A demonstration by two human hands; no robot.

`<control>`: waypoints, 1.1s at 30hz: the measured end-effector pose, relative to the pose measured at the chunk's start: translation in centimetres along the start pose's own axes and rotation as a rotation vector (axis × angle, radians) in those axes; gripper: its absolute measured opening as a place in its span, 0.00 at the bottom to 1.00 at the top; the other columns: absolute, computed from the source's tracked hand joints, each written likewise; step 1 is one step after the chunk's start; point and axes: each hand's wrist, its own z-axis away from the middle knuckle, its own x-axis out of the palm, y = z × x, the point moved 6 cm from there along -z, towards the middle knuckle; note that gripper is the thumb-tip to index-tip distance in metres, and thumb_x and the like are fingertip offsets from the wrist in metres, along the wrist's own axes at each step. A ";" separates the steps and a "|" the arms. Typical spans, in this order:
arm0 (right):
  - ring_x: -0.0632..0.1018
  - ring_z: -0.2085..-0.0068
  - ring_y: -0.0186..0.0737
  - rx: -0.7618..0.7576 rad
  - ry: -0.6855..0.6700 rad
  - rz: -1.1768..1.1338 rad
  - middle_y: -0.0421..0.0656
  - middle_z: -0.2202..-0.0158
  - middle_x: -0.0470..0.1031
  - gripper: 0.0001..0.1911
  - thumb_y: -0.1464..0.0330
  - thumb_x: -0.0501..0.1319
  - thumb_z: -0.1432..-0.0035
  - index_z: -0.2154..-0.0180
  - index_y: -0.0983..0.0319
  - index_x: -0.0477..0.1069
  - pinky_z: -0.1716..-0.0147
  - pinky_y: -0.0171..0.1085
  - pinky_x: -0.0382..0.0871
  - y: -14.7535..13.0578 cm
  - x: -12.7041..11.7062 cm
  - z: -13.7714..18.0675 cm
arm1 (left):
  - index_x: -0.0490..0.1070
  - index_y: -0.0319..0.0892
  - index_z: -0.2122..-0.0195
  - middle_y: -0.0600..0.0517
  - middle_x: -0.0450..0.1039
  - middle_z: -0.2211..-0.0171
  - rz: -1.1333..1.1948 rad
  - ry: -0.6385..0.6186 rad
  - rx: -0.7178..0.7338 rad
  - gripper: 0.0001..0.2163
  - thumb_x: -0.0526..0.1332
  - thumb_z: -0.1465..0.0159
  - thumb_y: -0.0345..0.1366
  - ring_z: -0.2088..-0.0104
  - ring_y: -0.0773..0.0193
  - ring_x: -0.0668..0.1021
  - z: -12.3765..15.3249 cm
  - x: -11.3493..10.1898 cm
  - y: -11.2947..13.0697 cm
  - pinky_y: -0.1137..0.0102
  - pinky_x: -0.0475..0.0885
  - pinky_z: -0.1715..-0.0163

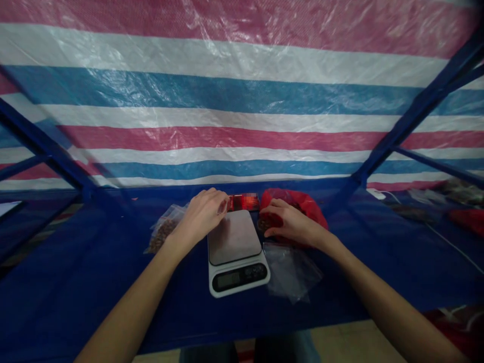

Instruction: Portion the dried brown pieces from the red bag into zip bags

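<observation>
A white kitchen scale [235, 252] with a steel platform sits on the blue table [94, 282] right before me. My left hand [202, 214] hovers at the scale's far left corner, fingers curled, close to a red packet [244, 202] behind the scale. A clear bag of brown pieces [162, 233] lies under my left wrist. Over on the other side, my right hand [289, 222] rests curled on the edge of a red plastic bag [298, 204], seemingly pinching a small dark lump at its mouth. Empty clear bags [291, 269] lie right of the scale.
A striped red, white and blue tarp [242, 101] hangs behind the table. Blue metal frame bars [408, 121] slant on both sides. At the far right lie a white cable [446, 242] and more bags [465, 191]. The table's near edge is at the bottom.
</observation>
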 end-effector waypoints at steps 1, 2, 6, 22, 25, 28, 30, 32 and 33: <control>0.77 0.45 0.53 -0.004 -0.002 0.001 0.49 0.49 0.76 0.23 0.60 0.76 0.41 0.46 0.59 0.81 0.43 0.48 0.74 0.0 0.3 0.0 | 0.78 0.42 0.57 0.45 0.81 0.59 0.003 0.011 -0.004 0.09 0.58 0.30 0.30 0.55 0.52 0.79 0.0 0.1 0.0 0.59 0.72 0.53; 0.78 0.47 0.52 -0.013 0.004 -0.003 0.48 0.51 0.76 0.20 0.62 0.76 0.40 0.48 0.59 0.81 0.45 0.47 0.75 -0.1 0.4 -0.1 | 0.79 0.42 0.56 0.45 0.81 0.57 0.008 0.024 -0.001 0.10 0.58 0.31 0.29 0.54 0.52 0.79 0.1 0.1 0.0 0.58 0.72 0.51; 0.79 0.50 0.50 -0.043 0.080 -0.074 0.47 0.53 0.77 0.16 0.66 0.75 0.41 0.51 0.59 0.82 0.47 0.47 0.76 -0.4 0.5 -0.2 | 0.80 0.43 0.59 0.44 0.83 0.56 0.039 0.071 0.041 0.09 0.60 0.33 0.28 0.47 0.49 0.79 0.6 0.6 0.1 0.55 0.71 0.47; 0.82 0.63 0.40 0.050 0.384 -0.745 0.40 0.65 0.80 0.17 0.63 0.76 0.47 0.64 0.59 0.70 0.60 0.40 0.78 -2.7 0.4 -1.5 | 0.79 0.44 0.61 0.44 0.83 0.57 0.035 0.151 -0.002 0.06 0.62 0.33 0.29 0.45 0.48 0.77 1.7 1.6 1.9 0.54 0.71 0.46; 0.84 0.58 0.42 0.009 0.305 -0.834 0.42 0.60 0.82 0.16 0.64 0.75 0.45 0.59 0.60 0.73 0.57 0.40 0.79 -4.3 1.3 -2.5 | 0.78 0.45 0.62 0.45 0.83 0.57 0.056 0.166 -0.061 0.04 0.64 0.35 0.30 0.46 0.48 0.77 1.7 1.5 1.6 0.54 0.72 0.48; 0.84 0.57 0.42 -0.041 0.284 -0.850 0.43 0.59 0.82 0.16 0.65 0.76 0.44 0.57 0.60 0.76 0.57 0.40 0.78 -5.4 1.6 -3.4 | 0.78 0.45 0.62 0.44 0.82 0.57 0.070 0.151 -0.082 0.04 0.65 0.37 0.30 0.46 0.47 0.77 1.7 1.4 1.3 0.54 0.73 0.49; 0.83 0.59 0.41 -0.077 0.293 -0.797 0.43 0.59 0.82 0.16 0.65 0.76 0.45 0.56 0.61 0.78 0.59 0.39 0.78 -6.0 1.5 -3.9 | 0.78 0.45 0.61 0.44 0.82 0.56 0.072 0.148 -0.091 0.05 0.65 0.37 0.29 0.46 0.46 0.77 1.7 1.3 1.2 0.53 0.73 0.49; 0.83 0.59 0.42 -0.104 0.287 -0.717 0.44 0.58 0.83 0.15 0.66 0.76 0.44 0.55 0.61 0.80 0.58 0.40 0.78 -6.5 1.2 -4.3 | 0.79 0.45 0.60 0.43 0.82 0.56 0.073 0.143 -0.099 0.06 0.65 0.37 0.29 0.46 0.45 0.77 1.7 1.3 1.1 0.53 0.73 0.49; 0.83 0.58 0.42 -0.116 0.288 -0.669 0.45 0.57 0.84 0.15 0.66 0.76 0.43 0.54 0.61 0.80 0.57 0.40 0.78 -6.7 1.0 -4.4 | 0.79 0.45 0.60 0.43 0.82 0.57 0.074 0.140 -0.103 0.06 0.65 0.37 0.29 0.46 0.45 0.77 1.7 1.2 1.1 0.52 0.73 0.49</control>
